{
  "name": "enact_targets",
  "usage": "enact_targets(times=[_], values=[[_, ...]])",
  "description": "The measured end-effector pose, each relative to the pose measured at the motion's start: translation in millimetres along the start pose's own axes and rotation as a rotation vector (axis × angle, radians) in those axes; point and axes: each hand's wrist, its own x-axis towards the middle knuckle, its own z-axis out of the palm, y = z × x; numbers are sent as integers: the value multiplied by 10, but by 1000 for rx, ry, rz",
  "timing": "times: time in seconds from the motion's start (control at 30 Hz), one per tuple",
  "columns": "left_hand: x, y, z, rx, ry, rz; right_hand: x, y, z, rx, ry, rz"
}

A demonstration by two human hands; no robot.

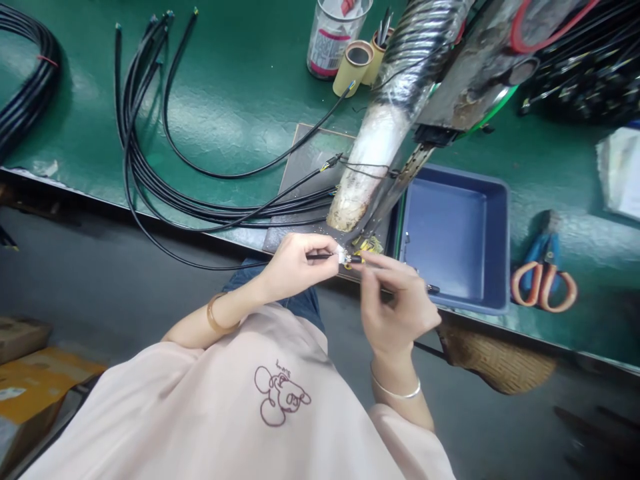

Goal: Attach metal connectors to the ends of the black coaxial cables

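Observation:
My left hand (295,267) is closed in a pinch on the end of a thin black cable (200,265) that loops off over the bench edge to the left. A small white connector (341,254) sits at the cable's tip, between both hands. My right hand (395,303) is closed too, its fingers pinching a thin dark tool (433,289) whose tip meets the white connector. Both hands hover just below the taped, wrapped nozzle of a bench machine (380,147), over a dark mat (305,167).
A bundle of black cables (145,147) fans across the green bench (240,87). A blue tray (450,233) stands right of the hands, orange-handled scissors (544,283) beyond it. Tape rolls (353,65) and a plastic jar (333,37) sit at the back. Cardboard boxes (35,380) lie on the floor.

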Motion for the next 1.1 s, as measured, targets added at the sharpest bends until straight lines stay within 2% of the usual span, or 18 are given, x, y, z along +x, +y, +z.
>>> enact_targets(times=[0.17,0.23,0.3,0.37,0.43,0.53,0.87,1.1], values=[[-67,47,25,138,34,200,-48,59,-85,-24,160,106],[-79,43,27,148,40,213,-33,44,-83,81,236,98],[-80,26,25,115,41,164,-19,23,-64,194,289,77],[-72,2,23,68,39,104,-12,8,-42,184,251,76],[-56,-19,25,31,33,64,-11,0,-22,109,134,73],[-24,-44,37,-6,30,43,0,1,14,48,17,-6],[41,-8,64,-5,88,72,109,-4,75,66,35,19],[47,-6,39,18,64,111,98,-42,41,62,26,13]])
